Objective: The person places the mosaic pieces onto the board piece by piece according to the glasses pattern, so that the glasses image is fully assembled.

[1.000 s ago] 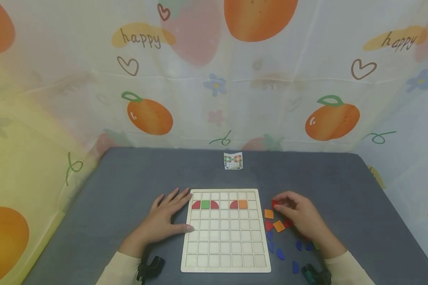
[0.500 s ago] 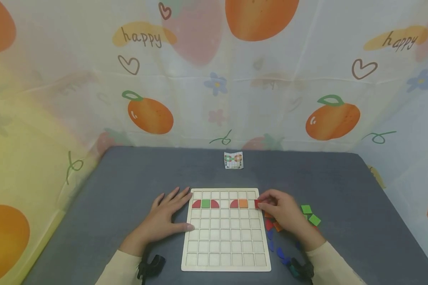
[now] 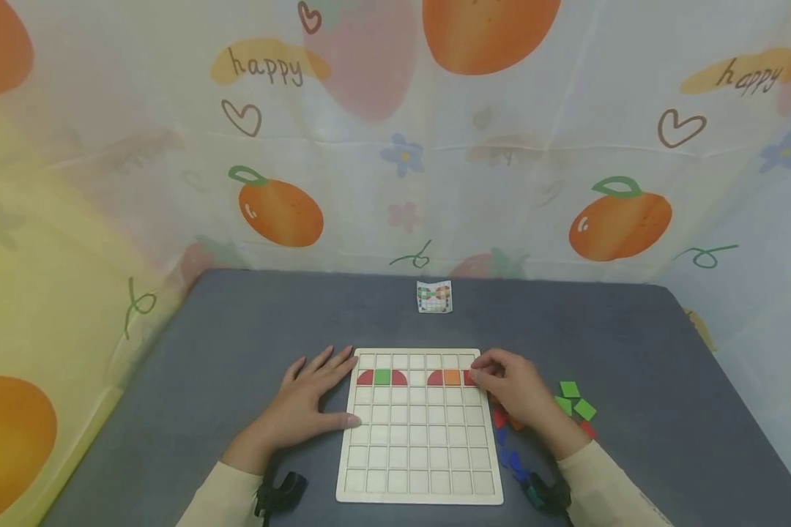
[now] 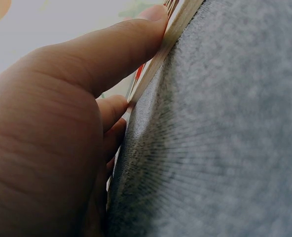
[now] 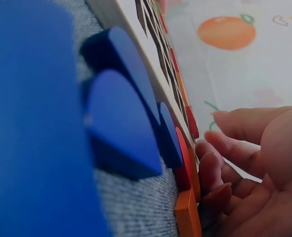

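Note:
My left hand (image 3: 306, 399) lies spread at the left edge of a wooden grid board (image 3: 409, 499), its thumb over the rim. In the left wrist view the thumb (image 4: 116, 47) presses along the board's edge. My right hand (image 3: 517, 388) is at the board's upper right, pinching a red tile (image 3: 468, 378) at the last cell of the second row. The right wrist view shows that red tile (image 5: 192, 124) at the board's edge, right at the fingertips. An orange square (image 3: 452, 378), a green square (image 3: 382, 377) and several red quarter-round tiles (image 3: 365, 378) fill cells of this row.
Loose green squares (image 3: 569, 389) lie right of my right hand, with a red tile (image 3: 588, 429) nearby. Blue curved tiles (image 3: 514, 460) and orange and red ones sit by the board's right edge, partly under the hand. A printed pattern card (image 3: 434, 297) lies behind the board.
My right hand has carried the red tile left from the loose pile to the end cell of the second row. My left hand stays on the board's edge.

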The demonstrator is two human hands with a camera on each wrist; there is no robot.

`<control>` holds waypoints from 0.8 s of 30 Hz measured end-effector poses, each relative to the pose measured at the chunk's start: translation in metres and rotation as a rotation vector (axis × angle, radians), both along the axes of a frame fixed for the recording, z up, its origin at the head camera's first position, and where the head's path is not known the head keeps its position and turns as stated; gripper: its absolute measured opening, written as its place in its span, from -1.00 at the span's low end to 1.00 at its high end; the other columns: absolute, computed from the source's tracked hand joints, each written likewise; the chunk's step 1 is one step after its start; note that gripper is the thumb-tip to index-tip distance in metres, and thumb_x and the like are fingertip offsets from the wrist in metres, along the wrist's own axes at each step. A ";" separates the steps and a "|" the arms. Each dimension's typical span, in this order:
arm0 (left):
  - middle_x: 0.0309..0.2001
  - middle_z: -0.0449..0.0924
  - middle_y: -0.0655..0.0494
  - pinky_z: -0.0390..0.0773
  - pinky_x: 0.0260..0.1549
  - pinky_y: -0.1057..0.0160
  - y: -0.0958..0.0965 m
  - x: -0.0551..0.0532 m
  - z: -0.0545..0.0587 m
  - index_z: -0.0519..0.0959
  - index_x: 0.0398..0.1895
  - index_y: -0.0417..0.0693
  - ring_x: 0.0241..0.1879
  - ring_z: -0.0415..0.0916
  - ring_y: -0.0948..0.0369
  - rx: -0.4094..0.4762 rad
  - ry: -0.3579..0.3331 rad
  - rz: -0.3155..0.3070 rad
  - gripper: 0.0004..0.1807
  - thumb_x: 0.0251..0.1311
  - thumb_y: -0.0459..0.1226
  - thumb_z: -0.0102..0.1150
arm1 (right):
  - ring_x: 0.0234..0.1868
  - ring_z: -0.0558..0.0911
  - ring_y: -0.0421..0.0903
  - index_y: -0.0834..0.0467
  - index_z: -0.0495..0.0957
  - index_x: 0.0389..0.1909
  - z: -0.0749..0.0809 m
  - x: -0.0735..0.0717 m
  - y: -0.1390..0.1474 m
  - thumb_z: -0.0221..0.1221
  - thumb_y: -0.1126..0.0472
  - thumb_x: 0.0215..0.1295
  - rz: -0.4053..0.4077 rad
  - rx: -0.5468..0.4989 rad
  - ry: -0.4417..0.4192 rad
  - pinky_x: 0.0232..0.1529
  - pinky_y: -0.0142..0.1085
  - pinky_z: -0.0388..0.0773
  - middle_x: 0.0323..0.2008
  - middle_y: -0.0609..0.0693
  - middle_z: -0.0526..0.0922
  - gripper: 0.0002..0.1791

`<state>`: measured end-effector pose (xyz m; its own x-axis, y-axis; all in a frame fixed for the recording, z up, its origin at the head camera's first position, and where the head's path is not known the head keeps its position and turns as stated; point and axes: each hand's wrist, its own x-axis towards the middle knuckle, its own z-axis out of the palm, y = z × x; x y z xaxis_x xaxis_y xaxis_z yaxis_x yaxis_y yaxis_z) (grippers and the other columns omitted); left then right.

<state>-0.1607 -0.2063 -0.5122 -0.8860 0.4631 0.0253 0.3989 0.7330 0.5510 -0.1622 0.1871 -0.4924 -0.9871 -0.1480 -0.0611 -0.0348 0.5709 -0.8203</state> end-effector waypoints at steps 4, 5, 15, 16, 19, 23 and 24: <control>0.72 0.09 0.21 -0.33 0.51 -0.40 0.001 0.000 0.001 0.27 0.75 0.13 0.72 -0.14 -0.05 0.001 -0.003 -0.002 0.16 0.17 0.40 0.46 | -0.40 0.58 -0.05 0.11 0.75 -0.03 -0.001 0.000 0.002 0.34 0.15 0.58 -0.013 -0.020 -0.006 -0.35 -0.17 0.57 -0.39 -0.07 0.64 -0.87; 0.72 0.09 0.21 -0.33 0.51 -0.40 0.001 0.000 0.001 0.27 0.75 0.13 0.72 -0.14 -0.05 0.000 -0.003 -0.002 0.16 0.17 0.39 0.46 | -0.41 0.58 -0.04 0.12 0.75 -0.02 -0.001 0.001 0.003 0.33 0.15 0.59 -0.013 -0.025 -0.007 -0.36 -0.17 0.57 -0.40 -0.06 0.64 -0.86; 0.72 0.09 0.21 -0.32 0.51 -0.40 0.001 0.000 -0.001 0.28 0.74 0.14 0.72 -0.13 -0.06 -0.008 0.002 0.002 0.17 0.16 0.41 0.45 | -0.40 0.59 -0.02 0.16 0.73 0.10 0.002 0.003 0.004 0.30 0.15 0.62 0.007 -0.073 -0.004 -0.37 -0.18 0.61 -0.32 -0.05 0.68 -0.78; 0.72 0.09 0.21 -0.32 0.51 -0.40 0.001 0.000 -0.002 0.27 0.74 0.14 0.72 -0.13 -0.06 -0.008 0.004 0.001 0.17 0.16 0.41 0.45 | -0.37 0.60 -0.03 0.17 0.72 0.12 0.002 0.004 0.005 0.29 0.14 0.62 0.009 -0.083 0.004 -0.35 -0.19 0.63 -0.28 -0.05 0.69 -0.77; 0.72 0.09 0.21 -0.32 0.51 -0.40 0.001 0.000 -0.002 0.27 0.75 0.14 0.72 -0.13 -0.06 -0.008 0.007 0.001 0.17 0.16 0.41 0.45 | -0.27 0.63 -0.03 0.19 0.71 0.16 0.003 0.004 0.008 0.29 0.10 0.63 0.015 -0.113 0.030 -0.26 -0.18 0.66 -0.19 -0.05 0.71 -0.72; 0.72 0.09 0.21 -0.33 0.51 -0.39 0.000 0.000 -0.001 0.27 0.75 0.13 0.71 -0.13 -0.06 -0.004 0.007 -0.005 0.16 0.16 0.41 0.44 | -0.13 0.69 -0.02 0.22 0.68 0.21 0.002 0.005 0.014 0.27 0.05 0.66 0.037 -0.161 0.068 -0.08 -0.16 0.66 -0.08 0.01 0.74 -0.65; 0.72 0.09 0.21 -0.33 0.51 -0.39 0.000 0.000 -0.001 0.27 0.75 0.13 0.71 -0.13 -0.06 -0.002 0.007 -0.007 0.16 0.17 0.40 0.44 | -0.10 0.70 0.00 0.24 0.67 0.23 0.002 0.005 0.016 0.26 0.05 0.66 0.046 -0.179 0.075 -0.04 -0.14 0.67 -0.05 0.04 0.74 -0.63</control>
